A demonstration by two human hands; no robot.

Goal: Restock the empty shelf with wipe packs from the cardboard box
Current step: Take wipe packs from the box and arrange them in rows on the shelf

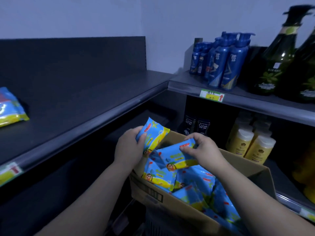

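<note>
The job looked barely begun. One blue-and-yellow plastic wipe pack (10,108) lay flat near the left end of the dark grey metal shelf (76,99), close to its front edge. The rest of that shelf within view carried nothing else. The open brown cardboard box (153,193) stood below the shelf's front edge, toward its right end, and held a loose heap of packs (201,186), so most of the stocking was left to do.

The left hand (129,147) gripped a second pack (153,133), fingers and thumb curled round its lower end, and held it tilted above the box's far left corner. The right hand (202,147) pinched a third pack (175,156) by its upper edge. This one lay across the heap, and in the dim light I could not tell whether it had lifted clear of the others.

The shelf was a plain matte board with a dark back panel and a price rail along its front edge. At its right corner it met a second shelving unit. There, blue pump bottles (223,60) and dark green pump bottles (279,62) stood on the upper board above a green-and-yellow price tag (212,95), with black shampoo bottles (196,124) and pale yellow bottles (250,145) below. A bare pale wall rose behind, under low bluish light.
</note>
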